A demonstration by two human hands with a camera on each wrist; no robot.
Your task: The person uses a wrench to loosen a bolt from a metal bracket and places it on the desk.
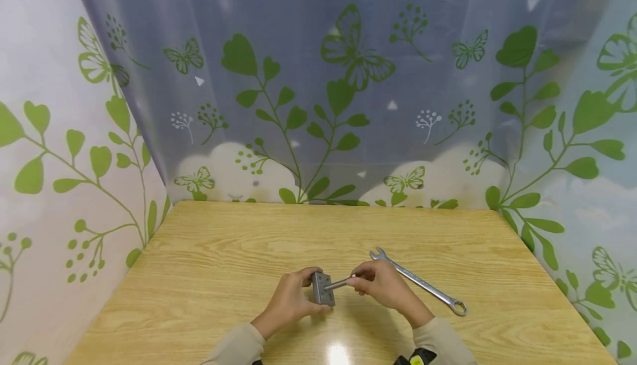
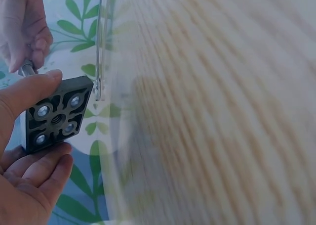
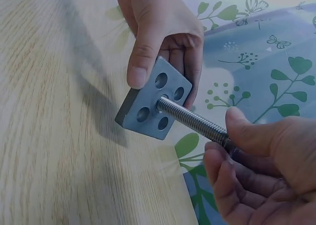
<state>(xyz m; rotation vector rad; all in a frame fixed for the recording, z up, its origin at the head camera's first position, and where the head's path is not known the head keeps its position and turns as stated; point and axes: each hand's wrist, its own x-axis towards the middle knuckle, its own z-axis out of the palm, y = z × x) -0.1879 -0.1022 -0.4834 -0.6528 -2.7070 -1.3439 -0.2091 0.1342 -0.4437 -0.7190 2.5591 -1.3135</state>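
Observation:
Above the front part of the table, my left hand holds a grey square metal plate on edge, thumb on one edge and fingers on the opposite one. The face in the right wrist view has round holes near its corners. On its other face, in the left wrist view, a threaded centre hole shows among black ribs. My right hand pinches the outer end of a threaded bolt between thumb and fingers. The bolt's tip sits at the plate's centre hole; its gripped end is partly hidden.
A combination wrench lies slantwise on the wooden table, just right of my right hand, its open end away from me. Butterfly-and-leaf patterned curtains stand along the table's back and sides.

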